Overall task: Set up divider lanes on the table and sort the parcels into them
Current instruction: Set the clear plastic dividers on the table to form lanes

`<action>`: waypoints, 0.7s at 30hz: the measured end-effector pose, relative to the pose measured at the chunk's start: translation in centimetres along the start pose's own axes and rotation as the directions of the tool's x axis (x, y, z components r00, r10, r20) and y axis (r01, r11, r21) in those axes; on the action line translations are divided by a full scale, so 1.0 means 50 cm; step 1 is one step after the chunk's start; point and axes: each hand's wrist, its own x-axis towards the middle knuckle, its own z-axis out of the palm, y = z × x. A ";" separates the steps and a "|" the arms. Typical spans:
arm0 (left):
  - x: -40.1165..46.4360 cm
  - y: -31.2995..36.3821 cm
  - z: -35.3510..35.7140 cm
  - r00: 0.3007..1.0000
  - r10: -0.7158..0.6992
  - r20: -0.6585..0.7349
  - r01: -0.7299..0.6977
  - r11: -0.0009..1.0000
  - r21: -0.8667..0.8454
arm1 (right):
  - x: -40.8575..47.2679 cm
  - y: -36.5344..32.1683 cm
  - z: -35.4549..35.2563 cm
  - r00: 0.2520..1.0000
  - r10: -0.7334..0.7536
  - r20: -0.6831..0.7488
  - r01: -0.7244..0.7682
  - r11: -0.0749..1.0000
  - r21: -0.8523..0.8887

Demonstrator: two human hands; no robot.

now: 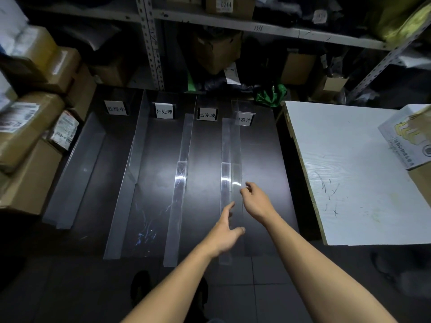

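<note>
1. My right hand (256, 201) hovers with fingers loosely spread and empty, touching or just beside the rightmost clear divider (229, 183); my left hand (224, 234), fingers also spread, sits nearer its front end.
2. I see the divider's long axis running away from me.
3. The dark worktop (261, 159) carries four lanes; the parcels (30, 127) wait stacked at left.

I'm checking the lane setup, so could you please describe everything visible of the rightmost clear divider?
The rightmost clear divider is a long strip of transparent, glossy plastic, seemingly L-shaped. It lies lengthwise on the dark table, reaching from the label cards to past the near edge. It partly hides the rightmost card. Both open hands, left hand and right hand, are at its near half; contact is unclear.
</note>
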 end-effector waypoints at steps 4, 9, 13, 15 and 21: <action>-0.005 0.053 -0.053 0.993 0.074 -0.093 -0.081 0.995 -0.066 | -0.012 -0.077 -0.011 0.957 -0.181 -0.227 0.173 0.983 -0.057; -0.037 0.136 -0.182 0.919 0.193 -0.343 -0.226 0.972 -0.060 | -0.028 -0.239 0.023 0.892 -0.399 -0.213 0.396 0.916 -0.060; -0.087 0.163 -0.328 0.803 0.251 -0.541 -0.279 0.960 0.031 | -0.053 -0.373 0.099 0.842 -0.522 -0.138 0.520 0.852 -0.049; -0.114 0.161 -0.408 0.741 0.250 -0.623 -0.290 0.956 0.039 | -0.066 -0.433 0.150 0.826 -0.558 -0.079 0.556 0.830 -0.038; -0.177 0.075 -0.653 0.550 0.218 -0.806 -0.142 0.976 0.168 | -0.087 -0.567 0.340 0.837 -0.533 0.123 0.536 0.844 0.004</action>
